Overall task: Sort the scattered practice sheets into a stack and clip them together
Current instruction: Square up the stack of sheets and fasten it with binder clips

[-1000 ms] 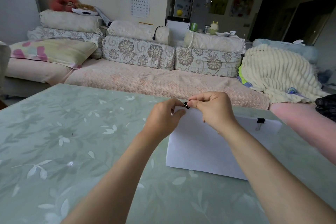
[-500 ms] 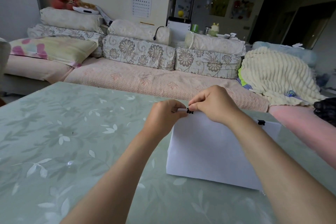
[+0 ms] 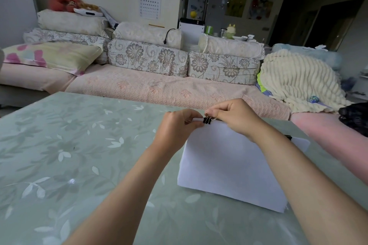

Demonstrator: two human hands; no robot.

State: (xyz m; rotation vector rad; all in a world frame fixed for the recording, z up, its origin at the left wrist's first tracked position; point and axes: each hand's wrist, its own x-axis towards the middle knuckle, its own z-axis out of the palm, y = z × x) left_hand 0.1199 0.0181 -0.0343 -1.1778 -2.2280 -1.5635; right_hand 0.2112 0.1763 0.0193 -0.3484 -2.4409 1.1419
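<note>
Left hand (image 3: 177,127) pinches the paper stack (image 3: 229,165) near the table's (image 3: 69,155) far edge; right hand (image 3: 233,117) pinches a clip (image 3: 207,120) there. The right forearm (image 3: 298,165) half hides a second clip (image 3: 288,137).

Single head-worn wide view, forward-down across table (image 3: 69,155) toward sofa (image 3: 159,85)

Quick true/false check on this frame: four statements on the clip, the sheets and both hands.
1. A black binder clip sits on the far edge of the stack, between the hands. True.
2. The sheets lie scattered over the table. False: they form one stack.
3. The left hand lies flat on the table. False: it pinches the stack's corner beside the binder clip.
4. The right hand pinches the binder clip. True.
</note>
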